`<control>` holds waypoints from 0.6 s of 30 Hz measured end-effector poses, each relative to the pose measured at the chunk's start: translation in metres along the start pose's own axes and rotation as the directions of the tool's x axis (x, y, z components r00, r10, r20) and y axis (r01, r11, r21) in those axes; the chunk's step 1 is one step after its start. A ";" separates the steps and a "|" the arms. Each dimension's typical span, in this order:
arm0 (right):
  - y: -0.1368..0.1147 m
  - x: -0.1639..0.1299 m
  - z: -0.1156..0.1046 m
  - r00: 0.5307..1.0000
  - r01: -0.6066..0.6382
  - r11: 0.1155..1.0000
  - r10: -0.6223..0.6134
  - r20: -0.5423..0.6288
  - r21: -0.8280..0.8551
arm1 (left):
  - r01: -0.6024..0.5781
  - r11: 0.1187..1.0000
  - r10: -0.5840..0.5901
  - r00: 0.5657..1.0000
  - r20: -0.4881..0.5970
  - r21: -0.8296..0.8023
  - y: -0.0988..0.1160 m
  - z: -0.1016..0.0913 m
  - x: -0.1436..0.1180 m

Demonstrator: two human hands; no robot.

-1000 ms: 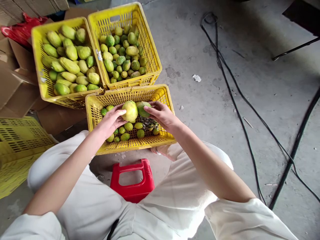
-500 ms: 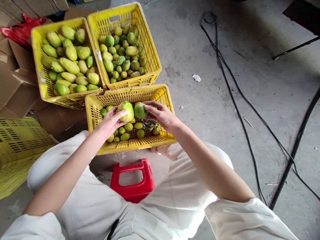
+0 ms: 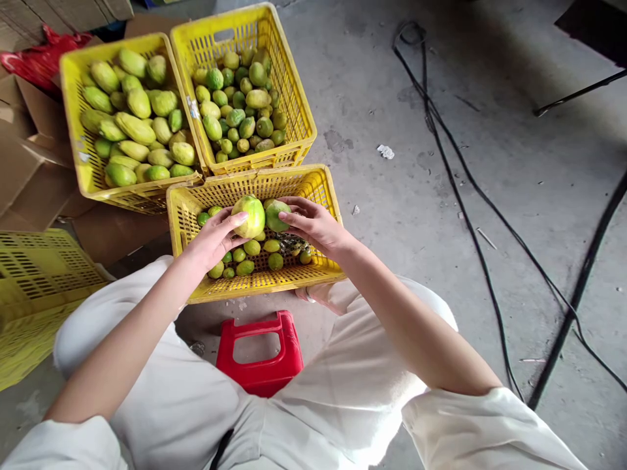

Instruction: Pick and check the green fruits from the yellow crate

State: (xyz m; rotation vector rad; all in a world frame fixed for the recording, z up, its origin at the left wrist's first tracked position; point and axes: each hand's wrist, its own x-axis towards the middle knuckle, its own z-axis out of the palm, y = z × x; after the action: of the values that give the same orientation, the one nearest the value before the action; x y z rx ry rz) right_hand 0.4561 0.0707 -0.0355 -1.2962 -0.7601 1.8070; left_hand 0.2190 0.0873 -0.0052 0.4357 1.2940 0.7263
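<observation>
We see, nearest the camera, the person's two white-clad knees on either side of one red stool, which stands on the concrete floor. Both forearms reach forward over one near yellow crate, set close between the knees so that its contents lie within easy reach.

The left hand is closed around one large yellow-green fruit, fingers underneath and thumb on its side, holding it clear above the crate. The right hand grips one smaller green fruit in a narrower pinch of thumb and fingertips. The two fruits are held just beside each other, nearly touching, at the same height; we judge this side-by-side hold to suit a comparison of size or colour.

Below the hands, about a dozen small green fruits lie loose on the crate floor, with some dark debris beside them.

Beyond stand two fuller yellow crates, touching edge to edge: the left crate holds roughly two dozen large elongated fruits, the right crate some thirty smaller rounder ones, so the pieces appear grouped by size. One empty yellow crate lies at the far left beside flattened cardboard. Several black cables trail across the floor to the right.
</observation>
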 end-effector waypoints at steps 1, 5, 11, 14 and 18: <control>0.000 0.000 -0.001 1.000 0.005 1.000 -0.005 -0.003 0.008 | 0.001 1.000 -0.001 1.000 -0.001 0.002 0.001 0.000 0.000; 0.002 0.001 -0.003 0.999 0.016 1.000 -0.016 -0.031 0.022 | -0.009 1.000 0.009 1.000 -0.019 0.001 0.002 -0.001 0.000; -0.002 0.001 0.000 0.999 0.023 0.998 -0.021 -0.036 0.063 | -0.009 1.000 0.009 1.000 -0.030 -0.013 0.000 -0.004 0.001; -0.003 0.002 0.001 0.998 0.038 0.997 -0.035 -0.043 0.060 | -0.006 1.000 0.006 1.000 -0.012 0.001 0.000 -0.004 0.001; -0.003 0.002 0.000 0.998 0.029 0.999 -0.027 -0.057 0.043 | -0.019 1.000 0.018 0.999 -0.039 -0.014 0.002 0.000 0.000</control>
State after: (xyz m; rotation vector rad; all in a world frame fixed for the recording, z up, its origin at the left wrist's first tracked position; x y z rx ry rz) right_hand 0.4566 0.0742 -0.0347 -1.2964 -0.7011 1.7479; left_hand 0.2185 0.0883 -0.0040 0.4243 1.3222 0.7625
